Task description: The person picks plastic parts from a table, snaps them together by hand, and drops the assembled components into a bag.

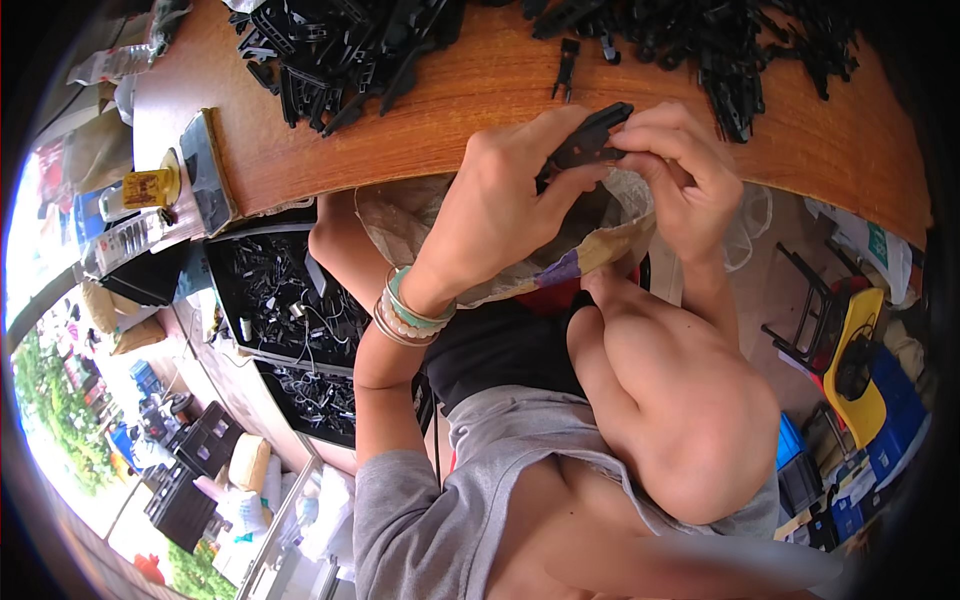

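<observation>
A black plastic part point(590, 138), long and narrow with one end pointing up and right, is gripped between my two hands above the table's near edge. My left hand point(505, 190), with bangles on its wrist, closes its thumb and fingers on the part's left side. The fingertips of my right hand point(685, 165) pinch its right end. Underneath, an open translucent plastic bag point(600, 245) lies across my lap. On the wooden table point(420, 140), one small black piece point(566, 70) lies alone just beyond my hands.
Heaps of black plastic parts point(330, 60) and more parts point(690, 50) cover the table's far side. A dark flat box point(205, 170) sits at the left edge. Black bins of small parts point(290, 295) stand lower left. A yellow stool point(858, 370) is at right.
</observation>
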The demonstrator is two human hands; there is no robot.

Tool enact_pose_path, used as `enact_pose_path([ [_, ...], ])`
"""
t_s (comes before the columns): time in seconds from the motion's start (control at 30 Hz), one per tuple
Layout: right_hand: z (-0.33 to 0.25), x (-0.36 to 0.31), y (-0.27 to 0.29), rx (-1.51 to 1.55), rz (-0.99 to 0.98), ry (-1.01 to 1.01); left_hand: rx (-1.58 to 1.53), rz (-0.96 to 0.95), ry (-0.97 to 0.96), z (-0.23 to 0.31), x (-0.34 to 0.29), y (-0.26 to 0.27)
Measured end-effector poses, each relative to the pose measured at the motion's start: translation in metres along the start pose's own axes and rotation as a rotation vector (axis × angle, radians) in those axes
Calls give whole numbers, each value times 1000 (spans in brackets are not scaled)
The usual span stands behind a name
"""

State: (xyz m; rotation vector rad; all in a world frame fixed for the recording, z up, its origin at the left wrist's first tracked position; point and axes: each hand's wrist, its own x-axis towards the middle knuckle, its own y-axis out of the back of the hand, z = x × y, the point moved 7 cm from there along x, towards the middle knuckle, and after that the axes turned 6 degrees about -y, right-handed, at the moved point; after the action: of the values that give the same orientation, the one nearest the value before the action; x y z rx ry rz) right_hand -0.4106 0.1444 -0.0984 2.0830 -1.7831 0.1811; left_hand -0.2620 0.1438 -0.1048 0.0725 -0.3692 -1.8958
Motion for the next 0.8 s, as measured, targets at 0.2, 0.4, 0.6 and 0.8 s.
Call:
enact_pose_path([
  [0.2,-20,2,-1,-315,88,162,220,-8,-202,16,-5,3],
  [0.4,-5,-12,-4,-156,-26,-26,208,-40,-242,13,-6,-2],
  [0.6,-6,-13,-5,-189,8,44,212,-49,-267,13,-4,1],
  [0.8,1,-8,-7,-123,-58,11,207,-244,-176,7,-1,12],
])
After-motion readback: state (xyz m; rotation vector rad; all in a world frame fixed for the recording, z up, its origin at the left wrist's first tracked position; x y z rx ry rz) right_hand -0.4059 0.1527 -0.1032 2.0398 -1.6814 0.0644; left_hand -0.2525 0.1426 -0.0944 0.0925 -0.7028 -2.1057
